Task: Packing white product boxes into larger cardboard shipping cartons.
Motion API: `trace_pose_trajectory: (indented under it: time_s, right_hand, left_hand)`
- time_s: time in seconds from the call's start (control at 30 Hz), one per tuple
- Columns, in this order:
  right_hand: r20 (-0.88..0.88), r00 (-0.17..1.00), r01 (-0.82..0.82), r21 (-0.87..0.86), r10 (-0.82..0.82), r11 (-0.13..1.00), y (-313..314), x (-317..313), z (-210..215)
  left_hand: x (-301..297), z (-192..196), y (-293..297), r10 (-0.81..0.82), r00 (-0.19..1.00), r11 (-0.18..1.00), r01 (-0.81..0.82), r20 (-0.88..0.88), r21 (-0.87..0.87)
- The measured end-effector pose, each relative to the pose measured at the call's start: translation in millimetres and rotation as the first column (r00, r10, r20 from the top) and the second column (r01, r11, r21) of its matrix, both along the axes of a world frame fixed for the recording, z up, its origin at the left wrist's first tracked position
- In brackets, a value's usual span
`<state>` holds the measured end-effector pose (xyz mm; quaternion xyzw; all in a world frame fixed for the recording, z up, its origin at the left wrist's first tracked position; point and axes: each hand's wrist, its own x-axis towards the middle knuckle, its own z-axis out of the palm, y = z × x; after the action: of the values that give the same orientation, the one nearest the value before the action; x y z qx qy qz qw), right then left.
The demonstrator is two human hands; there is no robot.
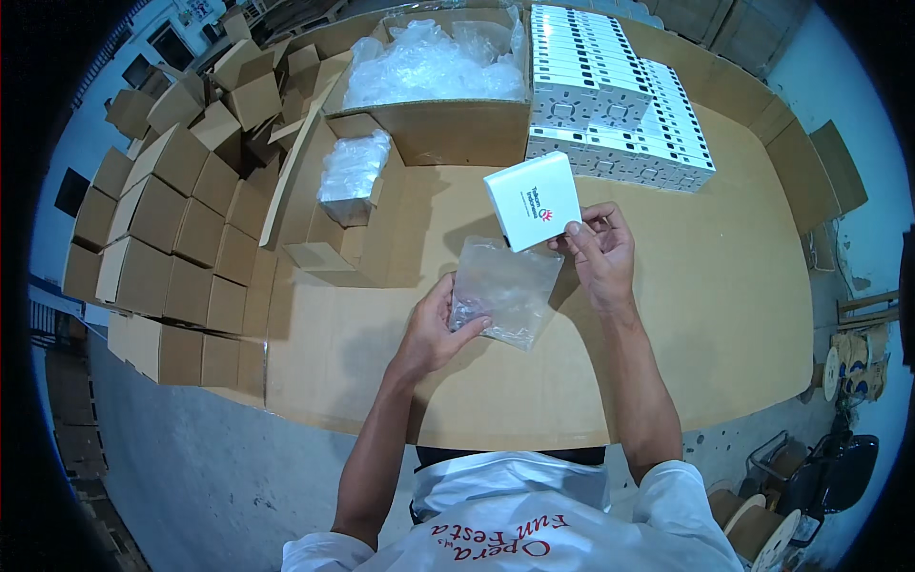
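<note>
Between the thumb and fingers of my right hand [602,250] is a flat white square box [534,198] with dark and red print, tilted above the table. My left hand [435,329] grips a clear plastic bag [510,291] by its lower left side, thumb on top. The bag looks flat, and its upper edge lies just below the white box's lower corner. Beyond my left hand, a small open carton [319,257] holds a stack of plastic-wrapped boxes [353,176].
A large carton [448,133] full of loose clear bags [434,62] stands at the back. Right of it are stacked rows of white boxes [620,143]. Brown cartons [172,238] pile up at the left. Cable reels [762,534] and a dark chair [839,467] stand at lower right.
</note>
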<state>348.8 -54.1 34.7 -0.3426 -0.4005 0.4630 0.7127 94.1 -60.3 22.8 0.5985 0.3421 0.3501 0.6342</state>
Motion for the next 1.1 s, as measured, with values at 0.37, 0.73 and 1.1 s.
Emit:
trace_pose_trajectory:
  time_s: [0.37, 0.73, 1.1]
  right_hand:
    - [0.090, 0.994, -0.060, 0.051, 0.055, 0.997, 0, 6, -4]
    - [0.129, 0.989, -0.079, 0.058, 0.071, 0.995, -1, 16, -4]
    - [0.181, 0.980, -0.093, 0.084, 0.077, 0.992, -3, 19, -2]
  left_hand:
    - [-4, -6, 1, 0.008, 1.000, 1.000, -0.008, -0.014, -0.004]
    - [-2, -2, 0, 0.016, 0.999, 1.000, -0.017, -0.031, -0.010]
    - [-2, -9, 1, 0.016, 1.000, 1.000, -0.016, -0.003, 0.001]
